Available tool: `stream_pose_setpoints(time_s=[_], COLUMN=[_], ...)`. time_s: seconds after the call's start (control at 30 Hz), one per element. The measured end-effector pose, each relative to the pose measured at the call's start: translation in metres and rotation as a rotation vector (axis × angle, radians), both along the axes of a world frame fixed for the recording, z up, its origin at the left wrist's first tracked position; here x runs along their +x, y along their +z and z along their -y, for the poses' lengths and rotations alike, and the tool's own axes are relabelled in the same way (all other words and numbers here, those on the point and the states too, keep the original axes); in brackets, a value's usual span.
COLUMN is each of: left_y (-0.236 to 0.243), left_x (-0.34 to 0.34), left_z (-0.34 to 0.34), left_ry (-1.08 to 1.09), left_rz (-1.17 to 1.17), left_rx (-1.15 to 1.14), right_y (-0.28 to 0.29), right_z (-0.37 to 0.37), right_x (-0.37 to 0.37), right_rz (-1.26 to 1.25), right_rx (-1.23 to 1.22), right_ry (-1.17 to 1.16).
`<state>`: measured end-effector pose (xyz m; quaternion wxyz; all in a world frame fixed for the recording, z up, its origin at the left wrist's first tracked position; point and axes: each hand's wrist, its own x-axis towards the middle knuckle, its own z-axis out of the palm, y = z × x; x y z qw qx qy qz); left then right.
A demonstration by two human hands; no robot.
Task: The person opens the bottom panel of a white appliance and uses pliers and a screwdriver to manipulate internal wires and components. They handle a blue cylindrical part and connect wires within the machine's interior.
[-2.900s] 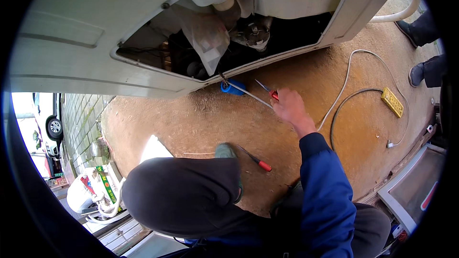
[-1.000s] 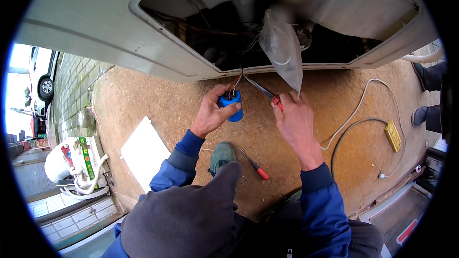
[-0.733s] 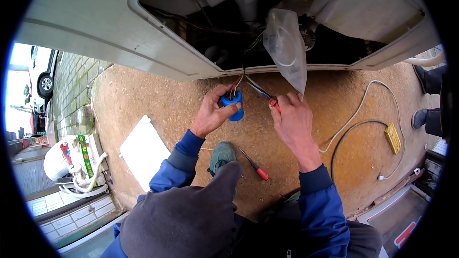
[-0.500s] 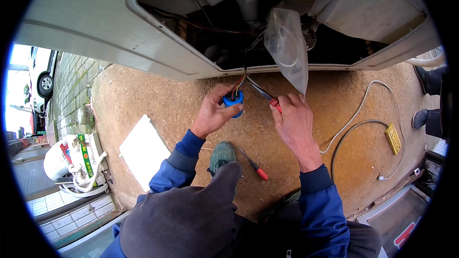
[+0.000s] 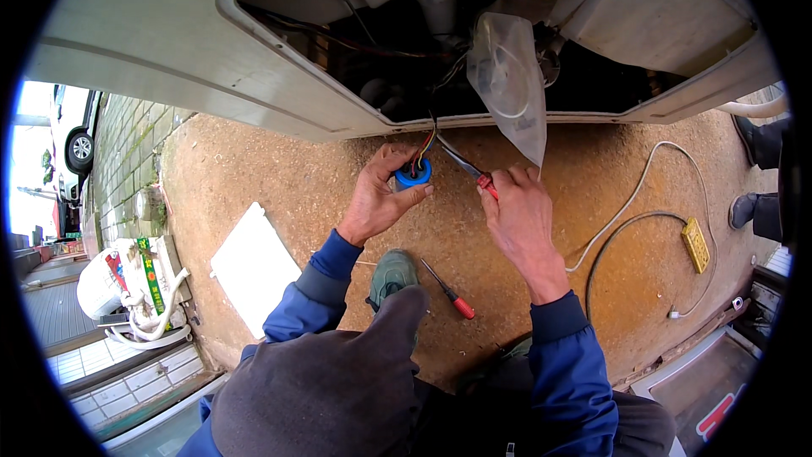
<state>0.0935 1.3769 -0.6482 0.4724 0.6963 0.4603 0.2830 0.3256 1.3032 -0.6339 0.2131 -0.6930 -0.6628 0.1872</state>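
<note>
My left hand [image 5: 377, 193] is closed around a blue cylindrical capacitor [image 5: 414, 178], its top turned up. Several thin coloured wires [image 5: 426, 145] run from that top toward the opening of a white machine. In my right hand [image 5: 519, 211] is a pair of red-handled pliers [image 5: 484, 179]. Their jaws point up and left, close to the wires at the machine's lower edge; whether they grip one I cannot tell. A clear plastic bag [image 5: 509, 85] hangs from the opening, its lower tip reaching down by my right hand.
The white machine casing [image 5: 186, 76] spans the top. On the ground lie a red-handled screwdriver [image 5: 448, 289], a white panel [image 5: 254, 267] and a yellow power strip [image 5: 695, 245] with cords. Another person's shoes [image 5: 743, 210] stand at the right. White hoses [image 5: 161, 322] lie at left.
The capacitor has tilted slightly in my left hand, and my thumb has shifted a little along it. My right hand and the pliers are nearly unmoved.
</note>
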Motion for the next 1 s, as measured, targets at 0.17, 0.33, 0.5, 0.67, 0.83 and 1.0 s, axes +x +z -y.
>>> stream_pose_setpoints(time_s=[0.17,0.33,0.5,0.67,0.83,1.0], left_y=[-0.003,0.001,0.002,0.013,0.008,0.003], left_x=[-0.001,0.001,0.003,0.02,0.018,0.026], left_z=[0.001,-0.001,-0.008,-0.021,-0.036,-0.043], left_ry=[0.01,0.005,0.131,0.105,-0.02,0.019], left_rz=[0.007,-0.002,0.028,0.155,-0.009,-0.051], left_rx=[0.015,-0.014,-0.346,-0.279,-0.139,-0.05], right_y=[0.001,0.0,0.002,0.002,0.005,0.003], right_z=[-0.001,-0.001,-0.002,-0.001,-0.006,-0.021], right_x=[0.0,0.001,0.001,0.003,0.007,0.014], right_rz=[-0.012,0.008,-0.021,-0.031,-0.092,-0.198], right_rx=[0.001,0.007,0.001,-0.023,-0.051,-0.107], right_ry=[-0.006,0.0,0.0,-0.002,-0.038,-0.063])
